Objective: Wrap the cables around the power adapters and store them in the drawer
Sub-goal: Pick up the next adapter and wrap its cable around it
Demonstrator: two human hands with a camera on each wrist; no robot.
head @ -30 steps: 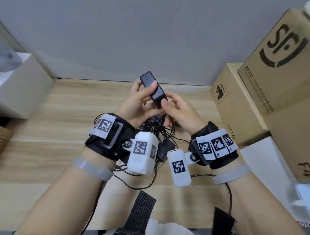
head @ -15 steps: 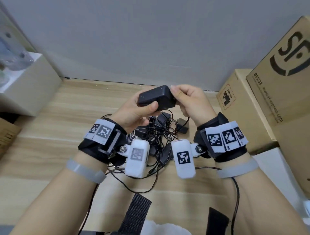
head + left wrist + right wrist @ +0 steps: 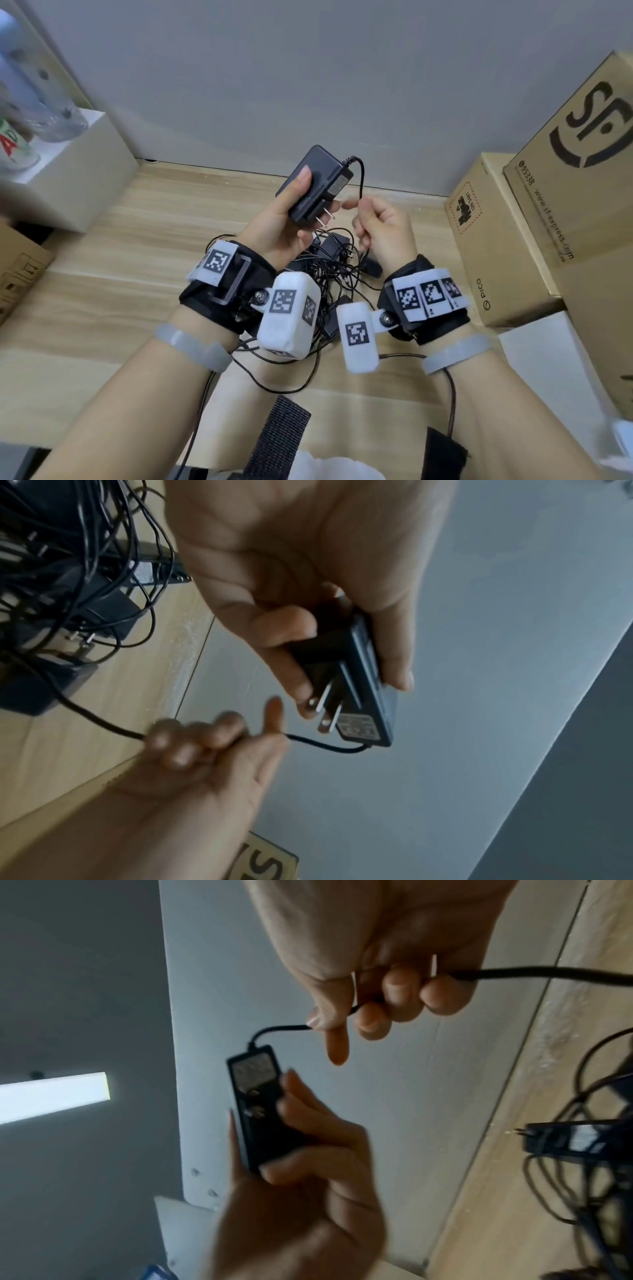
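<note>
A plain grey wall point(image 3: 308, 85) rises beyond the hands, meeting a light wooden floor point(image 3: 102, 308) (pale planks). Right of the right hand, stacked cardboard boxes point(image 3: 513, 240) lean against it. Left of the left hand sits a white block point(image 3: 78, 178). A bright ceiling light point(image 3: 51, 1096) glows overhead

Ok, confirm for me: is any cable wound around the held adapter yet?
No: the cable runs bare from the power adapter to the right hand.
</note>
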